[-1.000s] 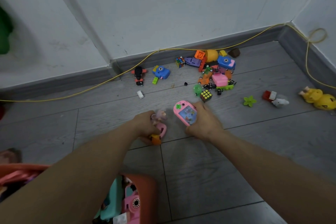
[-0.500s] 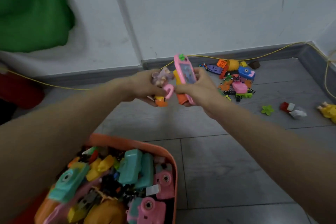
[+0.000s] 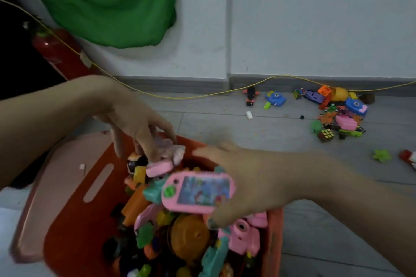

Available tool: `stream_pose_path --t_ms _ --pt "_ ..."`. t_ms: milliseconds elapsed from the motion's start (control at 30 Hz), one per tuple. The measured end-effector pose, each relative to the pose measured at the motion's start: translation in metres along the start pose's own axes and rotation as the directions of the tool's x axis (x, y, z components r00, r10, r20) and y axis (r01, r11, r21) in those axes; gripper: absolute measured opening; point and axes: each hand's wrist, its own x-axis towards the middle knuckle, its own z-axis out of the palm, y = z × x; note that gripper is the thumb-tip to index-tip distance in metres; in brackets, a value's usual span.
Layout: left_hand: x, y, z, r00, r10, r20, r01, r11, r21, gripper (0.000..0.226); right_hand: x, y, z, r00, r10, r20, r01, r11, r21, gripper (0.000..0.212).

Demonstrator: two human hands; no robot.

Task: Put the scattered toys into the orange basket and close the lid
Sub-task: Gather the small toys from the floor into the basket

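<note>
The orange basket [image 3: 275,245] stands open at the bottom, piled with several toys, and its lid [image 3: 67,198] leans back to the left. My right hand [image 3: 254,184] grips a pink toy phone [image 3: 198,193] just above the pile. Over the basket's far rim my left hand [image 3: 135,119] points spread fingers downward; a pale pink figure [image 3: 174,149] and a small pink piece [image 3: 158,167] sit right at its fingertips. More toys lie scattered on the floor [image 3: 337,117] at the right, by the wall.
A yellow cable [image 3: 202,94] runs along the grey baseboard. A green cloth [image 3: 108,0] hangs on the wall at upper left, with a red fire extinguisher [image 3: 58,51] below it. A green star toy [image 3: 382,155] and a red-white toy [image 3: 408,157] lie at far right.
Both hands came from out in front of me down over the basket. The left hand's fingers have spread, and its small toys now sit at the fingertips. The right hand still holds the phone.
</note>
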Motion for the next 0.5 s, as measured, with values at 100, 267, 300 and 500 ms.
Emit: stream_pose_path --t_ms 100,267,300,500 --pt "0.005 0.013 -0.006 0.993 -0.062 -0.099 0.082 0.975 0.208 0.050 0.002 -0.001 -0.001 1.000 0.017 -0.003 -0.017 0.998 -0.061 0.080" --pt "0.007 0.056 -0.019 0.963 0.089 -0.253 0.002 0.941 0.338 0.031 0.007 0.024 -0.017 0.955 0.192 -0.225 -0.146 0.968 0.206 0.042" --pt "0.012 0.071 -0.020 0.950 0.159 -0.268 -0.064 0.941 0.331 0.028 0.004 0.034 -0.019 0.937 0.230 -0.262 -0.151 0.945 0.290 0.037" --pt "0.065 0.159 -0.003 0.841 0.453 -0.295 -0.420 0.891 0.170 0.017 -0.019 0.113 -0.014 0.814 0.499 -0.298 -0.284 0.789 0.545 0.026"
